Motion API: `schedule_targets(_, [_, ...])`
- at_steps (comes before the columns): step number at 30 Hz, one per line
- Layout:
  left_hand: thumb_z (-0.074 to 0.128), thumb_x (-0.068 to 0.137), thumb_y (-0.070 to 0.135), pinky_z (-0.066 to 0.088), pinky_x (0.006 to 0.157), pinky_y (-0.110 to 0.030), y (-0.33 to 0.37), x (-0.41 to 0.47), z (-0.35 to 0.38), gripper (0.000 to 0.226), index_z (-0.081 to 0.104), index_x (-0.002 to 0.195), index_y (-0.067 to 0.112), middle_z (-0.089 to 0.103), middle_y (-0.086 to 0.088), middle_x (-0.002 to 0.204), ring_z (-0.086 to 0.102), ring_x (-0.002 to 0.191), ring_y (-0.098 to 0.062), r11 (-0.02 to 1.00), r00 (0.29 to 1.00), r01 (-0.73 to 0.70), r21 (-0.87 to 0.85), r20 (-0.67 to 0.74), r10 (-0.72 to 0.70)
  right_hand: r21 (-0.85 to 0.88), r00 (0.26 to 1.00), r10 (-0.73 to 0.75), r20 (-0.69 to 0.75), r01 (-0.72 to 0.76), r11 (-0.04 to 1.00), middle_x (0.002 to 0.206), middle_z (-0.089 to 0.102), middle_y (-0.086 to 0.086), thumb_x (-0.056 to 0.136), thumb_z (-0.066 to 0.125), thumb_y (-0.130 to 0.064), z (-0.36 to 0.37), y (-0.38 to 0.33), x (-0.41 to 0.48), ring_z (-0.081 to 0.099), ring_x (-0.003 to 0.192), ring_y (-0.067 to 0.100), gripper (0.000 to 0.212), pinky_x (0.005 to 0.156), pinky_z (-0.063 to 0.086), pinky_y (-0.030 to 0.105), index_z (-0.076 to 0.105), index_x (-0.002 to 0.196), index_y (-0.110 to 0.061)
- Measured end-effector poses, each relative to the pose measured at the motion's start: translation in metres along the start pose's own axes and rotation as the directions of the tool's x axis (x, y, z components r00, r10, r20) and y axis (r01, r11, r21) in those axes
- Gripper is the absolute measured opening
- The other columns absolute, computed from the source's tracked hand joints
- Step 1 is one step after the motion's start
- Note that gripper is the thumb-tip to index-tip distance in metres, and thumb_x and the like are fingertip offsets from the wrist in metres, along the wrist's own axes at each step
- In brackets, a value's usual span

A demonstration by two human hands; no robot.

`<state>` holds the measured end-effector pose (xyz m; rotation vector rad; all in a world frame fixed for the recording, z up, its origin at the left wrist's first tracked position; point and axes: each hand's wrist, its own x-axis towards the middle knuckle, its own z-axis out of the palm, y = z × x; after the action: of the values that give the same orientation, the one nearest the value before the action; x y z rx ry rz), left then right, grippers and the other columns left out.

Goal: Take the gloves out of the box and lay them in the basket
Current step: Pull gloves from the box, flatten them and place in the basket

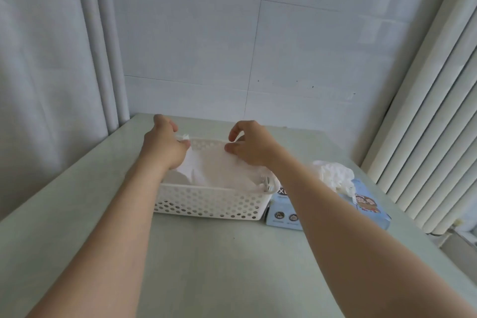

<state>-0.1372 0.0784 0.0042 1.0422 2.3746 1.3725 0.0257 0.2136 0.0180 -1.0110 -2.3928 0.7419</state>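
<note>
While the left hand (165,146) grips one corner of a thin white glove (216,169), the right hand (251,147) curls at its other end, thumb on the film; whether it pinches is unclear. Between the hands, the glove lies spread across the top of the white perforated basket (206,205), which stands toward the far edge of the pale green table (232,266). Just beside the basket's right side sits the blue box (370,208), more gloves (333,173) bunching from its top. White tiled wall (258,46) lies behind and a radiator (426,137) beyond the table's right edge.
</note>
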Motion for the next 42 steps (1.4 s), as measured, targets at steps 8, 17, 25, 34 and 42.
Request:
schedule_targets(8, [0.053,0.094,-0.004,0.05,0.096,-0.046,0.004,-0.012,0.007,0.032,0.063,0.122,0.01,0.055,-0.018,0.129,0.053,0.121,-0.041,0.84,0.994,-0.084,0.536,-0.02,0.112,-0.552,0.99,-0.138,0.015,0.123,0.825,0.104,0.064,0.001,0.086,0.085,-0.047,0.015,-0.008,-0.004,0.065,0.093,0.025,0.04,0.076,0.048,0.036,0.065,0.11,-0.022])
schedule_targets(17, [0.074,0.095,0.036,0.049,0.084,-0.029,0.019,-0.02,0.011,0.029,0.076,0.122,0.026,0.065,0.008,0.12,0.064,0.108,-0.018,0.86,0.855,-0.234,0.453,0.517,-0.04,-0.71,0.942,0.155,0.297,0.109,0.696,0.121,0.064,0.004,0.087,0.081,-0.019,0.001,-0.02,-0.029,0.07,0.091,0.026,0.043,0.065,0.057,0.035,0.067,0.127,-0.021])
schedule_targets(25, [0.074,0.095,0.029,0.051,0.092,-0.032,0.024,-0.022,0.013,0.027,0.076,0.121,0.025,0.068,-0.001,0.13,0.063,0.104,-0.02,0.815,0.888,-0.277,0.509,0.46,0.014,-0.564,0.972,0.009,0.235,0.129,0.816,0.12,0.057,0.0,0.093,0.075,-0.019,0.008,-0.008,-0.038,0.062,0.1,0.026,0.041,0.075,0.055,0.034,0.063,0.132,-0.026])
schedule_targets(34, [0.051,0.094,0.007,0.059,0.088,-0.046,0.062,-0.046,0.052,0.037,0.076,0.111,0.029,0.072,0.0,0.106,0.068,0.098,-0.025,0.854,0.896,-0.438,0.279,0.214,0.389,-0.139,0.948,-0.143,-0.284,0.107,0.984,0.101,0.078,0.002,0.095,0.049,0.005,-0.019,0.01,-0.08,0.068,0.095,0.018,0.043,0.074,0.051,0.023,0.079,0.115,-0.019])
schedule_targets(42, [0.045,0.093,0.0,0.057,0.094,-0.049,0.064,-0.065,0.067,0.037,0.069,0.109,0.023,0.066,-0.008,0.121,0.066,0.106,-0.03,0.8,0.884,-0.437,0.412,0.362,0.296,-0.208,0.713,-0.186,-0.676,0.057,0.976,0.105,0.072,-0.001,0.089,0.054,0.007,-0.048,0.074,-0.123,0.061,0.099,0.019,0.038,0.089,0.048,0.037,0.074,0.111,-0.017])
